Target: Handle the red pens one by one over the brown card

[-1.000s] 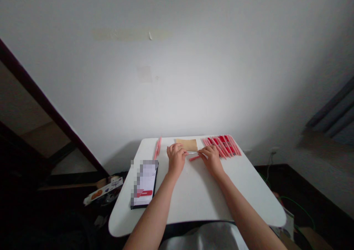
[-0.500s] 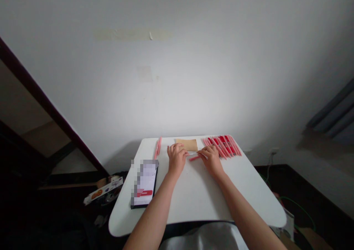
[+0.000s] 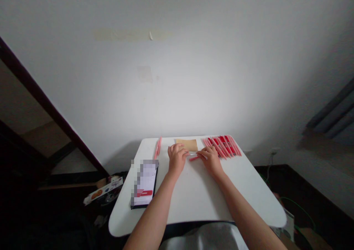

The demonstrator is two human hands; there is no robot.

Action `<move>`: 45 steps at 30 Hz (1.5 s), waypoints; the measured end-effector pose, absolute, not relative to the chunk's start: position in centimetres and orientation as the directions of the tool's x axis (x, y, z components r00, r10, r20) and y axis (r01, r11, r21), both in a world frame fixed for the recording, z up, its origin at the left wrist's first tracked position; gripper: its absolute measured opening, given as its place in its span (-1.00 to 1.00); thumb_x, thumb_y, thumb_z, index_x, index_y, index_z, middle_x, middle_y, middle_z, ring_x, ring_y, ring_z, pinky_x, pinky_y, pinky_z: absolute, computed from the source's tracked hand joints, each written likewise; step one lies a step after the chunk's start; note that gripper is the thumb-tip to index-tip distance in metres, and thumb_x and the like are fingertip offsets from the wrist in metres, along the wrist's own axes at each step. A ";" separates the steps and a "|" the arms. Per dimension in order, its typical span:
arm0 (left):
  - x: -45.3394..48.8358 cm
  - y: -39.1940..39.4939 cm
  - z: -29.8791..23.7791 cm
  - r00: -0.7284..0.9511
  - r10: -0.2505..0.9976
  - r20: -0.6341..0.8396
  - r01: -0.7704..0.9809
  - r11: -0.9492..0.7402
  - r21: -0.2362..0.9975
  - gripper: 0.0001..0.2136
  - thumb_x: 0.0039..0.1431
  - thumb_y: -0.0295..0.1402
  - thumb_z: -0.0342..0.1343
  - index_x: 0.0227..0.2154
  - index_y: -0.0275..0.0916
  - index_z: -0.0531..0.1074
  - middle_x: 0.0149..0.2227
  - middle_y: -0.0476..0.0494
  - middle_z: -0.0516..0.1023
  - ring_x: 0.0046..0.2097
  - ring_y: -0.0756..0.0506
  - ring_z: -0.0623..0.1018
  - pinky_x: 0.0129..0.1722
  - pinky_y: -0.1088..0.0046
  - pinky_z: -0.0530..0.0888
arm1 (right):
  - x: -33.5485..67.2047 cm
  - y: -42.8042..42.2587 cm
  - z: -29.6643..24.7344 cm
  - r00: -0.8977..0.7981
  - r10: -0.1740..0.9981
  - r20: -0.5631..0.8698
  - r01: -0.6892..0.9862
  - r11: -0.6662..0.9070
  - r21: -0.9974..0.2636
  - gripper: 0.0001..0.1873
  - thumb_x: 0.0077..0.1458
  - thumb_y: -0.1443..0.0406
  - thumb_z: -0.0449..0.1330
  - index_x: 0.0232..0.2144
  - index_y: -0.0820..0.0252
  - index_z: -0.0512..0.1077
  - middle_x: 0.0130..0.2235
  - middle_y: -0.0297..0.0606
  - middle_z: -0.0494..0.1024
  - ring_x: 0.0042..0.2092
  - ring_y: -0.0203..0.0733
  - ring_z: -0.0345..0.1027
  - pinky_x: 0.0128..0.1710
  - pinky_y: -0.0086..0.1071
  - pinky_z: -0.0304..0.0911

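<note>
My left hand is closed, its fingertips pinching the left end of a slim pale pen piece with a pinkish tint near that end. The other end is pinched by my right hand, so the piece lies level between both hands, just above the table. A short pink pen part, like a cap or barrel, sticks out below my right fingers; whether they touch it I cannot tell. Right behind the hands lies a tan paper rectangle. Several pink and red pens lie in a row beyond my right hand.
The white table stands against the wall. A pink pen lies at its back left, with a phone nearer me, beside my left forearm. Boxes and clutter lie on the floor to the left.
Almost nothing differs. The fingers of my left hand have shifted very slightly to the right; the pens, paper and phone stay where they were.
</note>
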State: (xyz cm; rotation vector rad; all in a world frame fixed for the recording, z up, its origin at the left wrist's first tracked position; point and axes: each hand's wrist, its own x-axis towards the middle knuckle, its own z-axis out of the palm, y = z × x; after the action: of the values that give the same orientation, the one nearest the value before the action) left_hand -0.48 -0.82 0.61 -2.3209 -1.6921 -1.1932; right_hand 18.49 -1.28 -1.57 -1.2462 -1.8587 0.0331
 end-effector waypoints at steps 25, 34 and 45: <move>-0.6 -0.7 0.6 0.098 0.825 0.556 0.835 -0.372 0.406 -0.86 0.05 -0.31 0.24 -0.29 -0.06 0.56 -0.01 -0.11 0.45 0.07 -0.17 0.32 0.16 0.13 0.18 | 18.8 -1.1 -1.8 -0.048 0.755 0.654 0.744 0.464 -0.481 -0.77 0.20 0.21 0.12 -0.29 0.05 0.59 -0.31 -0.18 0.49 -0.17 -0.08 0.23 -0.16 -0.21 0.19; -1.0 -1.2 1.2 -0.093 0.855 0.510 0.917 -0.125 0.378 -0.81 -0.02 -0.29 0.29 -0.28 -0.12 0.54 -0.02 -0.13 0.46 0.08 -0.21 0.30 0.14 0.07 0.17 | 19.1 -0.9 -1.9 -0.015 0.757 0.653 0.748 0.442 -0.495 -0.76 0.20 0.20 0.11 -0.28 0.07 0.58 -0.32 -0.19 0.50 -0.15 -0.07 0.23 -0.11 -0.18 0.16; -1.3 -1.3 0.6 -0.178 0.842 0.509 0.949 0.011 0.315 -0.86 0.03 -0.24 0.20 -0.38 -0.17 0.55 -0.08 -0.19 0.45 0.02 -0.28 0.31 0.08 0.01 0.21 | 19.1 -1.0 -1.8 -0.001 0.766 0.642 0.740 0.433 -0.515 -0.77 0.20 0.20 0.13 -0.27 0.07 0.58 -0.32 -0.20 0.52 -0.13 -0.05 0.22 -0.09 -0.19 0.14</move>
State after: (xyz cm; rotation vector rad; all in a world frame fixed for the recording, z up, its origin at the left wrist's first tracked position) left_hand -1.28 -1.33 0.60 -1.8891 -2.0993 -0.9008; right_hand 19.14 -0.98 -1.85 -1.3074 -1.7372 0.0350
